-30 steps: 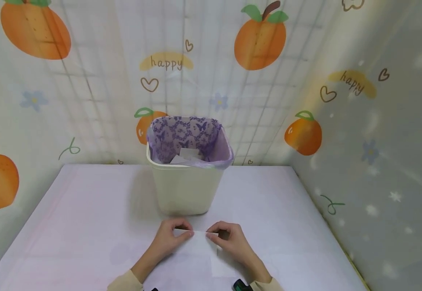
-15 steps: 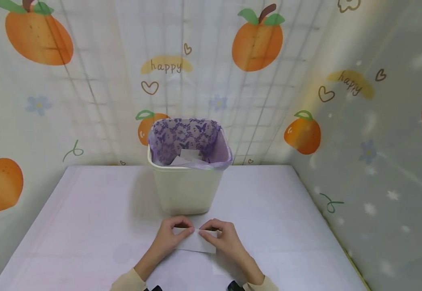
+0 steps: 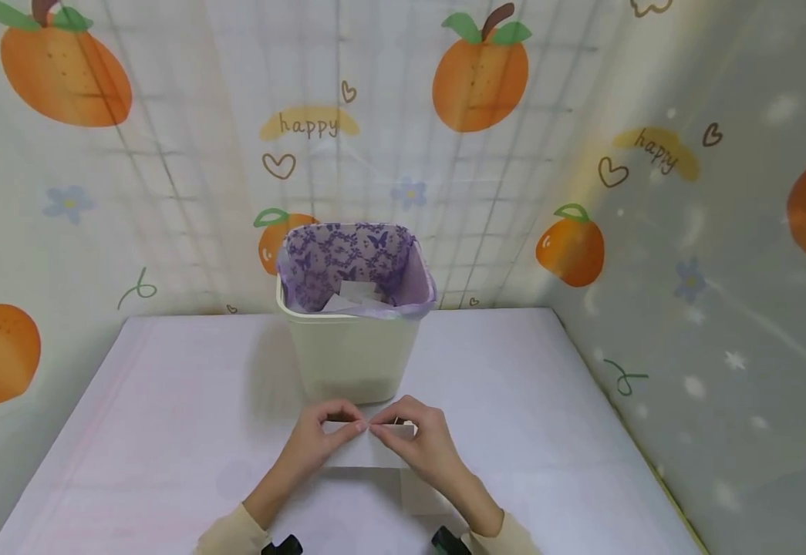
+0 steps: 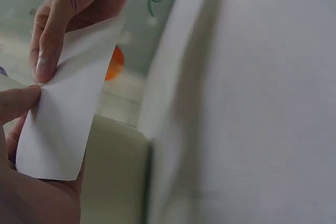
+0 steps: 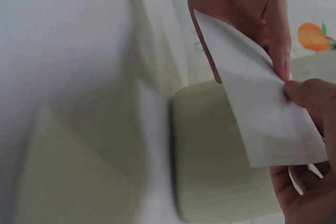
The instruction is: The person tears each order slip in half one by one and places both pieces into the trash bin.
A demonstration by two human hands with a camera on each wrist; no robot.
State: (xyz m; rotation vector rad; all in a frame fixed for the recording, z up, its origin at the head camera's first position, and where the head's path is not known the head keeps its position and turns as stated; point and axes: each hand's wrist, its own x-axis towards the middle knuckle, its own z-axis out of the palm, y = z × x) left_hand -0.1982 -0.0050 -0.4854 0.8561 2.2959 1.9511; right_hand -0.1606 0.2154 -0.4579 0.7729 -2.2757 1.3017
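Both hands pinch the top edge of a white piece of paper (image 3: pixel 364 451), thumbs in front and close together at its middle. The left hand (image 3: pixel 315 438) holds it from the left, the right hand (image 3: pixel 422 441) from the right. In the left wrist view the paper (image 4: pixel 68 108) looks smooth and blank, with slight creases by the thumbs. The right wrist view shows the same paper (image 5: pixel 252 93) held off the table. Another pale square of paper (image 3: pixel 422 495) lies on the table below the right hand.
Just beyond the hands stands a cream bin (image 3: pixel 350 358) with a purple patterned liner (image 3: pixel 347 254). White paper pieces (image 3: pixel 357 297) lie inside it. A white cloth covers the table (image 3: pixel 166 416). Curtains printed with oranges (image 3: pixel 480 81) hang behind and at the sides.
Both hands have lifted the paper slightly up toward the bin. The right hand's fingers have come closer to the left hand's at the top edge. The square on the table shows more below.
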